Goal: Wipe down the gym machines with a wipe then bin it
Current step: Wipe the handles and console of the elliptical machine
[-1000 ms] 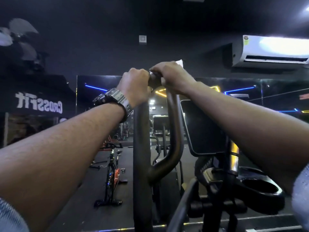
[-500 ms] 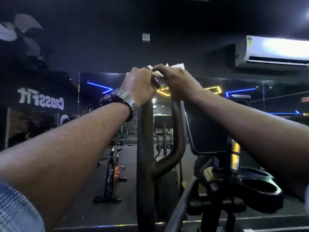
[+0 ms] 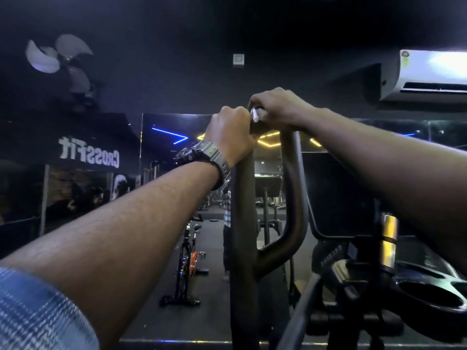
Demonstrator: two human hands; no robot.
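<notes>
The right hand (image 3: 280,109) is curled over the top bend of the dark, smooth metal tube handlebar (image 3: 293,198) of the gym machine, w/ a crumpled white wipe (image 3: 255,114) pinched under the fingers; only a small wad of it shows at the knuckles. The left hand (image 3: 231,133), just left of that bend, is wrapped round the upright part of the same handlebar, steadying it. A chunky grey-black wristwatch (image 3: 204,157) is worn on that wrist.

Vs. a sec ago: loose white corners of the wipe were seen sticking up behind the right hand; now the wipe is bunched tight & mostly hidden, and the right hand sits more squarely on the top of the bend. It is judged that the top curve is being rubbed, so wiping is mid-way; the lower handlebar and the rest of the machine look not yet done, and binning is far off. No bin is in view.

Materials: the handlebar is matte-to-satin round tube, bent in a loop, hard & slick. The wipe appears soft, thin, easily balled. Right of the handlebar, a flat black console panel (image 3: 336,198) is seen, and below it a glossy black plastic cup holder (image 3: 429,294). Left of the handlebar, a black-and-orange exercise bike (image 3: 187,261) stands on the dark floor.
</notes>
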